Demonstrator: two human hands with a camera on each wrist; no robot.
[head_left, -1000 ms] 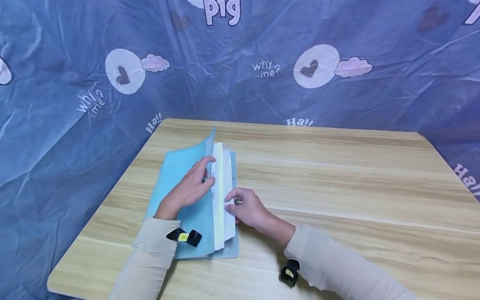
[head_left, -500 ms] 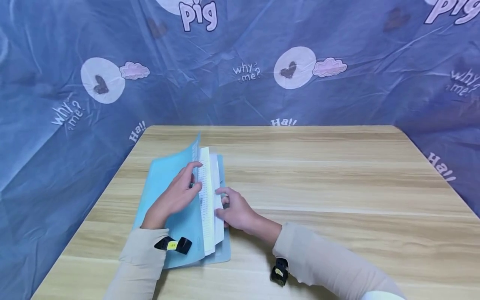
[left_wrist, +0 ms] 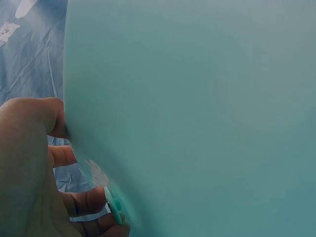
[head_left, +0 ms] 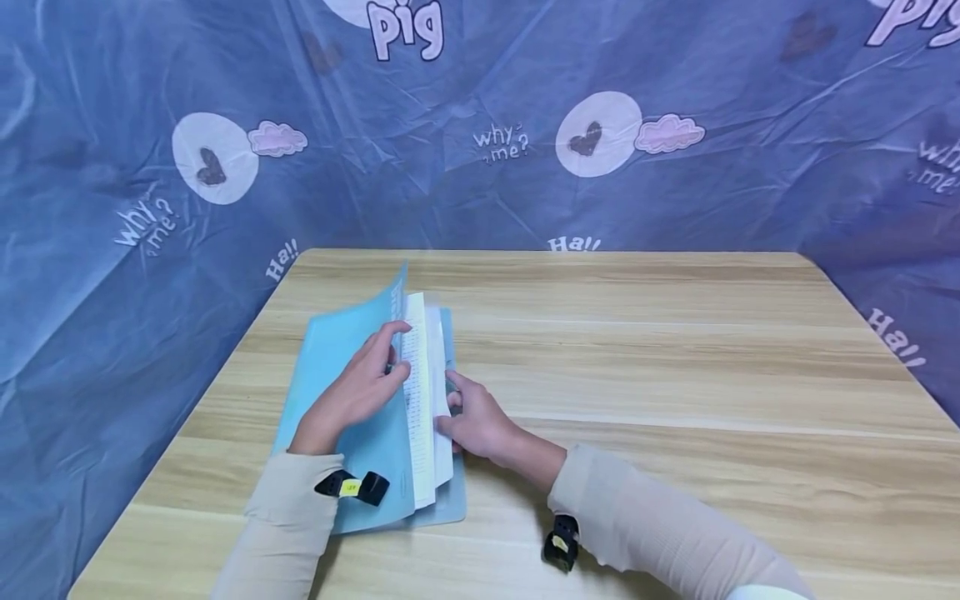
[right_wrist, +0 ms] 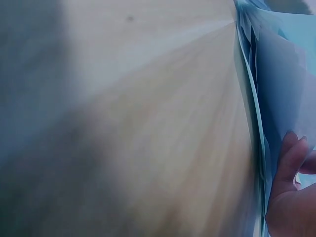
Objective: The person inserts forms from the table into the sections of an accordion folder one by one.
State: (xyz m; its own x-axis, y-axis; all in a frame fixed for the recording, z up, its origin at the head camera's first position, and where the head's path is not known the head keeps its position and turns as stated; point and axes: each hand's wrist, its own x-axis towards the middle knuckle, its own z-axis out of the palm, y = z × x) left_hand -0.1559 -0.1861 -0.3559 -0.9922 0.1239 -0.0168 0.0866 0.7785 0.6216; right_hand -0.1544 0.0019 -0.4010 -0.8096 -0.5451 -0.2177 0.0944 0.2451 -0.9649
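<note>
A light blue folder (head_left: 375,475) lies at the left of the table, its front cover raised. Near the cover's free edge, my left hand (head_left: 358,385) holds it back. The left wrist view is mostly filled by the cover (left_wrist: 187,98), with bent fingers along its edge beside a small green clasp (left_wrist: 116,205). Printed sheets (head_left: 420,458) stand tilted inside the folder. My right hand (head_left: 483,425) pinches the edge of the rightmost white sheets (head_left: 444,462) with thumb and fingers. The right wrist view has fingertips against the papers (right_wrist: 281,89).
The wood-grain table (head_left: 675,375) extends far to the right of the folder. Behind it hangs a blue printed cloth (head_left: 420,167). A black camera strap (head_left: 352,486) on the left sleeve hangs over the folder cover.
The head view has turned slightly. My right thumb and fingers have shifted a little at the paper edge, the index finger now farther behind the sheets. The left hand stays on the cover.
</note>
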